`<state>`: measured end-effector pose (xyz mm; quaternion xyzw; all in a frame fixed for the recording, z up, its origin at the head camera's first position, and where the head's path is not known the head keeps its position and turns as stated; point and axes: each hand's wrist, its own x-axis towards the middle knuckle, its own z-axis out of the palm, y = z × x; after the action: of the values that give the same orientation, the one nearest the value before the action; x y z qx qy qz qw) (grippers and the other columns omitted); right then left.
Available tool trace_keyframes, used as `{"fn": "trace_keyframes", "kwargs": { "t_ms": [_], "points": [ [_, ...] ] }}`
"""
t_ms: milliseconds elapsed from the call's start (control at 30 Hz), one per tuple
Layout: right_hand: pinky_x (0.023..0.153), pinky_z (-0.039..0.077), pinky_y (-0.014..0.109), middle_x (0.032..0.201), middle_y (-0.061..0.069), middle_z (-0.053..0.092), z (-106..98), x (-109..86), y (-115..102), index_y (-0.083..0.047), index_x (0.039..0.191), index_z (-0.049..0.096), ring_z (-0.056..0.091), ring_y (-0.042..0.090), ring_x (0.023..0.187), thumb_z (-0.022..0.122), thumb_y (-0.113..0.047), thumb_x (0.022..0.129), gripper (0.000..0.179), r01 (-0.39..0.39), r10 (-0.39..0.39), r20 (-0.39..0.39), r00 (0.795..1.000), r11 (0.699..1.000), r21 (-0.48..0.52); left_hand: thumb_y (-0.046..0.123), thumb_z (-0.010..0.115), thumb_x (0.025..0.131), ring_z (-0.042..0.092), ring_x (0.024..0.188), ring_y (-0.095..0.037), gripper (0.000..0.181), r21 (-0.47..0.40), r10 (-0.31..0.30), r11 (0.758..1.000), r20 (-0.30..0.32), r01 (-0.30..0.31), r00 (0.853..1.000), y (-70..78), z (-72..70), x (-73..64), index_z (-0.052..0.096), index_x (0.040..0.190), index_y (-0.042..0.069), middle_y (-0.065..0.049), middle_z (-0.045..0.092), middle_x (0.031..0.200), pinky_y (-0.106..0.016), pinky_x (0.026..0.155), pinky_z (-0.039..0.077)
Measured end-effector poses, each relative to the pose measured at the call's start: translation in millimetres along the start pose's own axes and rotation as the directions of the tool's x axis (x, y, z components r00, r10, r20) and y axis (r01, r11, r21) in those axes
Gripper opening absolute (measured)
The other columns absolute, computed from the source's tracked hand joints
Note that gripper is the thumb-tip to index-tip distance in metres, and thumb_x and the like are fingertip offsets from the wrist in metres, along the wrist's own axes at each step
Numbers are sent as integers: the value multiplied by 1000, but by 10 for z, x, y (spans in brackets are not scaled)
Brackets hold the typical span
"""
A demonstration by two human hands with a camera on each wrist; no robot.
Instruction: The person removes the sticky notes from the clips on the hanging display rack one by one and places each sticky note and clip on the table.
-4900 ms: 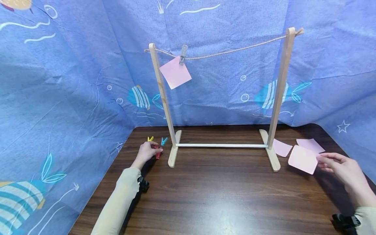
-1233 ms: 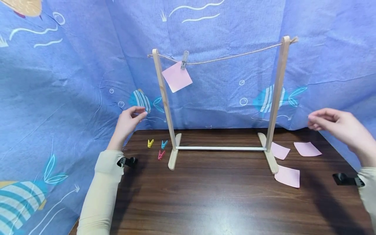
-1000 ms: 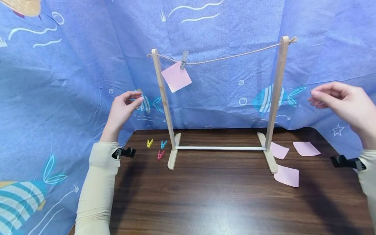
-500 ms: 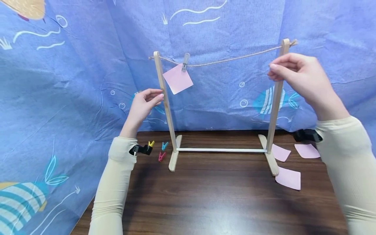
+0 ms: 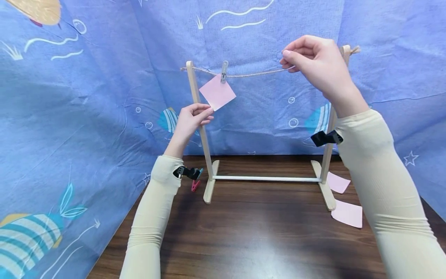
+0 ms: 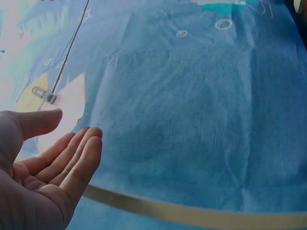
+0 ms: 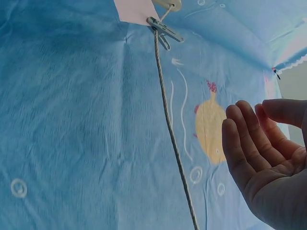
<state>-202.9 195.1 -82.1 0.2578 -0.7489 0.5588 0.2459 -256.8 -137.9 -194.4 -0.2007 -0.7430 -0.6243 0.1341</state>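
A pink square sheet of paper (image 5: 218,93) hangs by one corner from a string (image 5: 258,73), held by a grey clothespin (image 5: 224,71). My left hand (image 5: 192,117) is at the paper's lower corner, overlapping it in the head view. In the left wrist view, its thumb and relaxed fingers (image 6: 86,158) stand apart with nothing between them. Beside the string's right half is my right hand (image 5: 322,64), fingers loosely bent and holding nothing; the right wrist view shows a gap between thumb and fingers (image 7: 244,139).
A wooden frame with two posts (image 5: 203,143) and a white crossbar (image 5: 266,178) carries the string. Pink sheets (image 5: 347,214) lie by its right foot. A red clothespin (image 5: 195,185) and a partly hidden blue one (image 5: 200,172) lie left. Printed blue cloth (image 5: 265,120) hangs behind.
My left hand left the red clothespin and my right hand laid a pink sheet on the table. Both hands then rose, left toward the hanging paper, right leftward to the string.
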Motion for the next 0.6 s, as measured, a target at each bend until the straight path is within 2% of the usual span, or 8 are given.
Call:
{"fn": "trace_keyframes", "kwargs": {
  "t_ms": [200, 367, 467, 600],
  "points": [
    [78, 55, 19, 90, 0, 72, 172, 165, -13, -1, 107, 71, 68, 14, 88, 68, -18, 97, 19, 9, -8, 21, 1000, 1000, -27, 12, 70, 96, 73, 82, -16, 29, -72, 11, 997, -20, -12, 1000, -50, 78, 31, 66, 116, -9, -27, 70, 107, -37, 86, 60],
    [79, 55, 20, 90, -1, 71, 320, 300, -15, -4, 105, 71, 67, 14, 88, 68, -20, 97, 18, 4, -3, 24, 1000, 999, -54, 9, 71, 95, 73, 78, -15, 23, -117, 16, 993, -24, -18, 1000, -73, 123, 46, 67, 111, -7, -25, 72, 102, -38, 84, 60],
    [78, 53, 20, 91, -3, 69, 420, 393, -14, -9, 106, 72, 66, 11, 85, 67, -24, 98, 18, -8, 12, 27, 1000, 990, -142, 9, 72, 94, 73, 78, -16, 19, -147, 1, 989, -28, -5, 1000, -87, 131, 44, 69, 108, -4, -17, 74, 96, -37, 84, 61],
    [75, 48, 21, 99, -4, 69, 553, 520, -15, -12, 116, 72, 64, 8, 85, 66, -31, 98, 27, -23, 36, 46, 998, 962, -271, 9, 74, 93, 73, 78, -18, 17, -177, -12, 984, -40, 4, 999, -86, 132, 24, 70, 106, 0, -13, 75, 94, -37, 83, 61]
  ]
}}
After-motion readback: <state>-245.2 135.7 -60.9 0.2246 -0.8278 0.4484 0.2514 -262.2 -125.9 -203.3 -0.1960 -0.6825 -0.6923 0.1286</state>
